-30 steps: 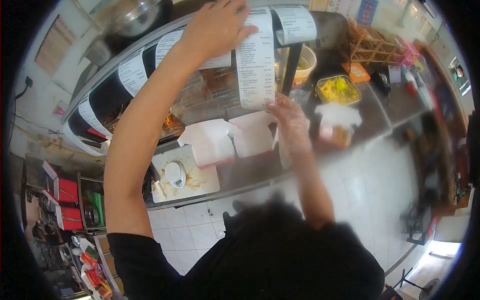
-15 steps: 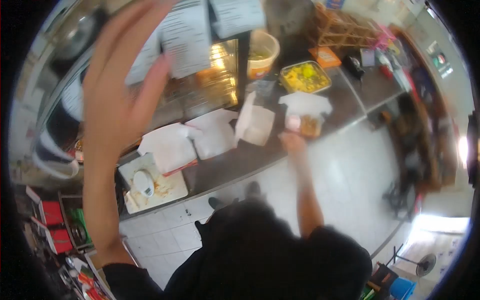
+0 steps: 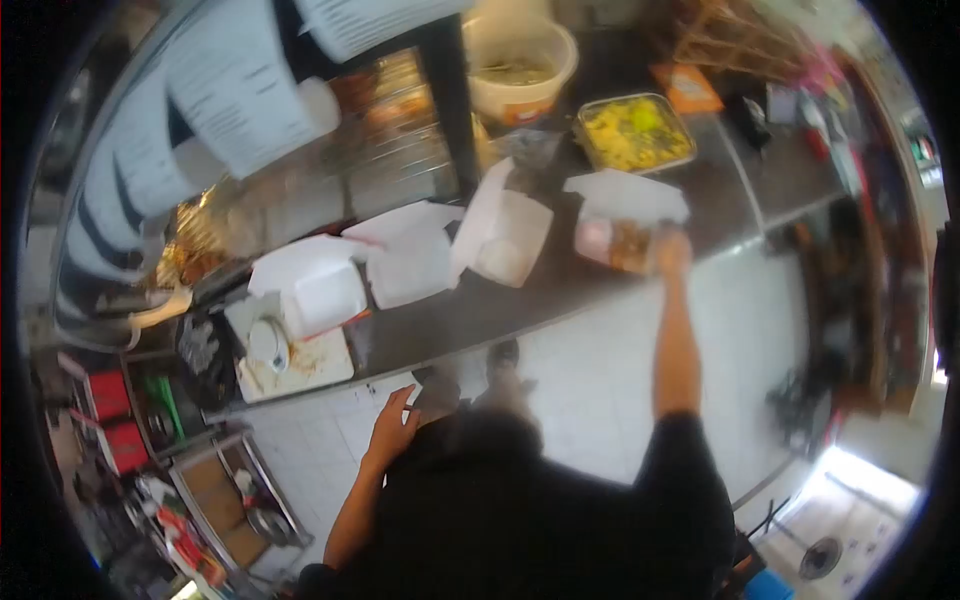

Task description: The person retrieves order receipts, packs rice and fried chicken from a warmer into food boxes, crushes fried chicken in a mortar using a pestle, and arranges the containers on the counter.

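Leftmost, at the lower left of the frame, you have two red cases (image 3: 123, 441), and above them at the upper left hang at least four printed slips (image 3: 238, 85), too blurred to count for certain. Next comes one pale board (image 3: 318, 358) with one white scale (image 3: 266, 340) on it, just beside the first box (image 3: 333, 292), which stands with its lid up on the dark counter (image 3: 450, 330). Your left hand (image 3: 394, 428) hangs lower, left of centre, apart from the counter; its fingers are loosely curved, the thumb away from the forefinger, and nothing can be made out in them. Along the counter follow the second box (image 3: 410, 268) and the third box (image 3: 515, 230), both with lids raised, and one bucket (image 3: 530, 98) above them at top centre. Right of centre sits the fourth box (image 3: 630, 195), lid up, holding brown food (image 3: 630, 246) and one pinkish piece (image 3: 594, 238) too blurred to name. Just above it is one tray (image 3: 655, 166) of yellow food (image 3: 622, 135). Your right hand (image 3: 673, 250) is at the fourth box's right edge; blur hides whether its fingers grip anything, so you cannot tell. Of four boxes, then, one visibly has food in; the other three show pale insides and look unfilled, and by that judgement all four lids remain to be folded down.
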Demonstrator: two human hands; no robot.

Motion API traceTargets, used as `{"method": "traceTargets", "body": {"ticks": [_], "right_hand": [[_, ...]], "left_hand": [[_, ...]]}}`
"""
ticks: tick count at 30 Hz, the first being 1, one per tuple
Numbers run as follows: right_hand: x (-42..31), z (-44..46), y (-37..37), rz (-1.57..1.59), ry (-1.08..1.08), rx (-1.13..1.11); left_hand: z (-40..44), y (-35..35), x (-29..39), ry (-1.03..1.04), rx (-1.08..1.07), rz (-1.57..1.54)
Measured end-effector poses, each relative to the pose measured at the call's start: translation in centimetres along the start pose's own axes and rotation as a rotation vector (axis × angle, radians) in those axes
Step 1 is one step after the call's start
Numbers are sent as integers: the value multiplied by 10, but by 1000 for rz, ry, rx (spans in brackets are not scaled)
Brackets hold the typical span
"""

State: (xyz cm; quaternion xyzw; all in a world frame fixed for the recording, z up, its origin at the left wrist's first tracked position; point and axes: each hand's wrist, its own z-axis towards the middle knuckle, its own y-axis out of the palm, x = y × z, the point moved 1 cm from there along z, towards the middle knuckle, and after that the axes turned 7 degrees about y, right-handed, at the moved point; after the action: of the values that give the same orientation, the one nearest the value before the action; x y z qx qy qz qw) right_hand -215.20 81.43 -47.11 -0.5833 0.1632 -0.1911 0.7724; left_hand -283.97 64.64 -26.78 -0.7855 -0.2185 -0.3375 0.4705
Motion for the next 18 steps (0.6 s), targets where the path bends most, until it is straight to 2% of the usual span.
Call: {"method": "traceTargets", "body": {"ticks": [1,2,4,6,8,10,12,14,15,16,17,18], "right_hand": [[0,-1,-2,158,25,175],[-19,2,-25,170,-6,167],[-51,3,-91,137,142,-76],[-51,-20,-62,22,82,-36],[-59,-23,-70,-83,18,23],[-85,-28,-104,-338,-157,-302],[-86,-38,-100,-282,-285,-240],[-88,-38,-96,-281,-486,-266],[-89,-37,-94,-279,-586,-276],[-61,-46,-57,-248,-344,-139],[-43,-49,-39,-212,-106,-3],[-72,-52,-64,-303,-241,-278]], "left_hand": [[-8,3,-14,-14,14,0],[-13,6,-25,-37,37,-10],[-16,18,-46,-151,180,-36],[10,53,-70,-130,134,-121],[73,60,-9,-264,-117,-452],[146,80,30,-332,-129,-712],[212,103,57,-497,-42,-937],[273,140,53,-584,135,-940],[289,148,45,-582,148,-953],[298,157,38,-490,198,-566],[298,165,33,-334,187,-349],[298,175,28,-189,201,-91]]}}
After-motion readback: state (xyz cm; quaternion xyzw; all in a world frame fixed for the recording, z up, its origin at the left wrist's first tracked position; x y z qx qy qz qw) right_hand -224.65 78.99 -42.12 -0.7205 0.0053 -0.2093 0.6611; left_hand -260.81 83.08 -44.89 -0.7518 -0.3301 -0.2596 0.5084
